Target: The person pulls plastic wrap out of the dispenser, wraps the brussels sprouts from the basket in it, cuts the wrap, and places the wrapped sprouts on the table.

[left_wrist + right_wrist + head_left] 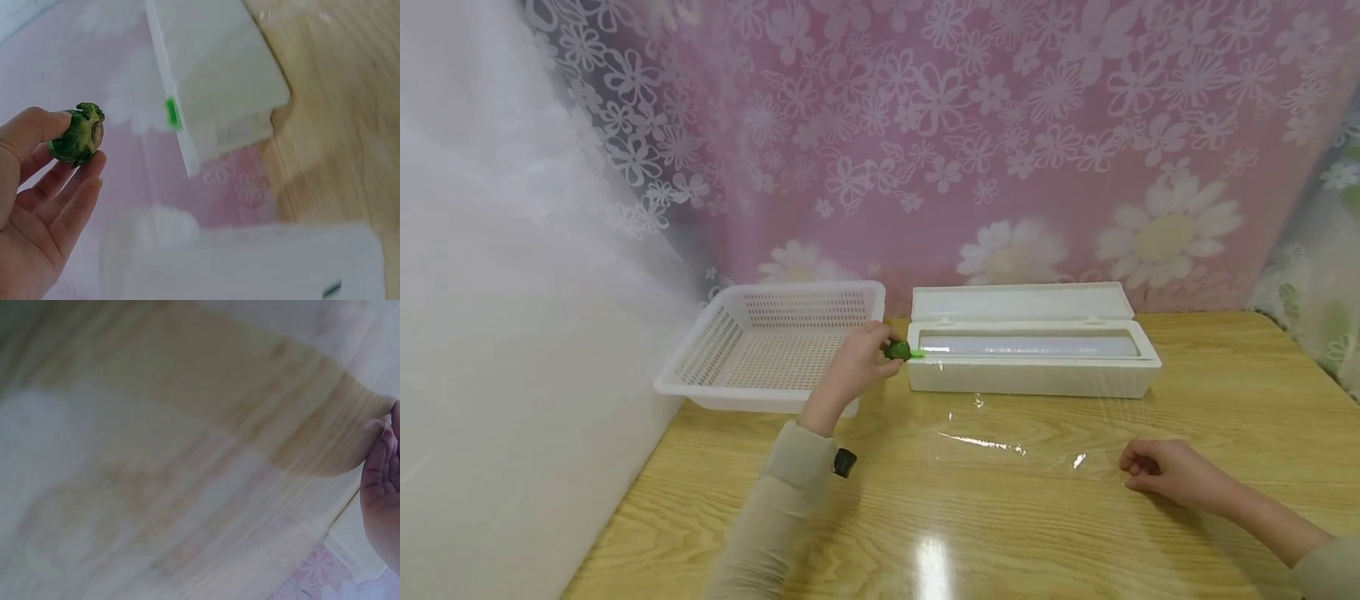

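My left hand [853,358] holds a Brussels sprout [81,134] between thumb and fingers, its cut stem end showing in the left wrist view. In the head view the sprout overlaps the left end of a white cling film dispenser [1030,377], beside its green cutter slide [917,354]. The dispenser's lid [1022,304] stands up, and a roll of film [1030,346] lies inside. From its front a clear sheet of cling film [981,442] stretches over the table. My right hand [1176,475] pinches the sheet's edge at its right corner, fingers curled.
A white perforated plastic basket [700,389] sits left of the dispenser, partly behind my left hand. Wooden tabletop [1000,533] spreads out in front. A pink floral curtain [880,150] hangs behind, and a pale sheet [535,292] borders the left side.
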A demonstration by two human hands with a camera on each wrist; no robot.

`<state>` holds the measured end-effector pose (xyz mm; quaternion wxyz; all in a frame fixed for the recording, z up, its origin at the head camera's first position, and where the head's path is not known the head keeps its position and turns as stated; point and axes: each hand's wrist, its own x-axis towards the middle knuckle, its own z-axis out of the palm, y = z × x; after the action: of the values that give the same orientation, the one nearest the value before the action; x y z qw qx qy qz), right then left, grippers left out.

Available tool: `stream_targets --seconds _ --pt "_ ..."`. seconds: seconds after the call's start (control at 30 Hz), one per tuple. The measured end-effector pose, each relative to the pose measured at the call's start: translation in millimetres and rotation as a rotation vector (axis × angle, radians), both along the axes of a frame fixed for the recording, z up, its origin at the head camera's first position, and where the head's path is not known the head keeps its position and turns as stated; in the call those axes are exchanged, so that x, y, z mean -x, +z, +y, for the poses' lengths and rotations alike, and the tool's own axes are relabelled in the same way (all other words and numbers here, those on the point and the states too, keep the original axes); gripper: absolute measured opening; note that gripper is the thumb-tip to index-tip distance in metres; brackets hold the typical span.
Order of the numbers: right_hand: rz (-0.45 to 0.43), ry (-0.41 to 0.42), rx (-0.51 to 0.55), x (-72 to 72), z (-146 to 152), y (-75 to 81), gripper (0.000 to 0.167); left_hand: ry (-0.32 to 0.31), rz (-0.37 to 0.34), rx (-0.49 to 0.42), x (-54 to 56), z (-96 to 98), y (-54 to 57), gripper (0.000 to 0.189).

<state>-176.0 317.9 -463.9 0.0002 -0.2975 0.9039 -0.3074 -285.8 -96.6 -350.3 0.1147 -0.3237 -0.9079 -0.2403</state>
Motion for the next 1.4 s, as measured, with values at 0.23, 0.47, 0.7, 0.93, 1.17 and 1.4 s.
stream_targets --seconds 0.23,0.47,0.7,0.93,1.17,1.4 --pt "0.027 -0.010 0.001 0.1 0 1.0 0.016 -0.116 -0.020 0.052 -6.2 44.1 -8.7 0.026" --pt "0.036 0.002 0.018 -0.4 -2 1.3 0.016 -0.179 -0.038 0.129 -13.9 84.2 -16.3 0.027" --pt "0.043 0.000 0.024 -0.8 -2 3.7 0.016 -0.249 -0.055 0.192 -18.8 117.5 -26.7 0.027" --pt "0.043 0.010 0.023 -1.1 -2 4.1 0.016 -0.275 -0.097 0.331 -23.7 142.9 -41.2 0.028" --pt "0.008 -0.005 0.005 -0.9 -3 5.1 0.015 -0.297 -0.081 0.483 -26.4 154.2 -49.9 0.025" --pt "-0.062 -0.030 -0.023 -1.5 -2 6.1 0.012 -0.328 -0.112 0.538 -25.9 157.9 -60.6 0.012"
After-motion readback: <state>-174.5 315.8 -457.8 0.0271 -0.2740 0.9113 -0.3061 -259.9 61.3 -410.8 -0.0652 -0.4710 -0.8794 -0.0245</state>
